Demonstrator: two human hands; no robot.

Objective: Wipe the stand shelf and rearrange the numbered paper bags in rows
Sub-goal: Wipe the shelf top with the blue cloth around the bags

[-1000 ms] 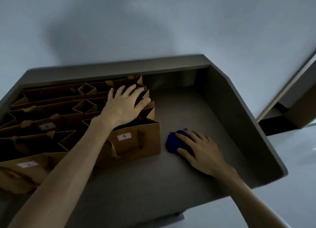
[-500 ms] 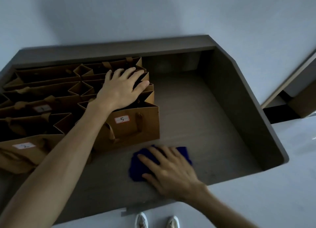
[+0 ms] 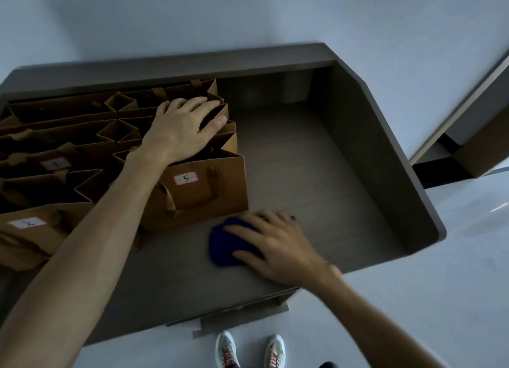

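Several brown paper bags stand packed in rows on the left half of the grey stand shelf [image 3: 303,161]. The bag labelled 5 [image 3: 203,191] is the front right one; bags labelled 1 [image 3: 55,163] and 2 [image 3: 27,224] are further left. My left hand [image 3: 181,130] lies flat, fingers spread, on the open tops of the bags behind bag 5. My right hand [image 3: 275,243] presses a dark blue cloth [image 3: 225,246] onto the shelf just in front of bag 5's right corner. The cloth is partly hidden under my fingers.
A raised rim [image 3: 385,147] walls the shelf at the back and right. The white wall is behind, pale floor to the right, and my two shoes [image 3: 249,351] show below the shelf's front edge. A dark doorway gap [image 3: 440,161] lies at far right.
My right hand has slid the blue cloth from mid-shelf toward the front edge, then slightly back up beside bag 5. My left hand has stayed on the bag tops.
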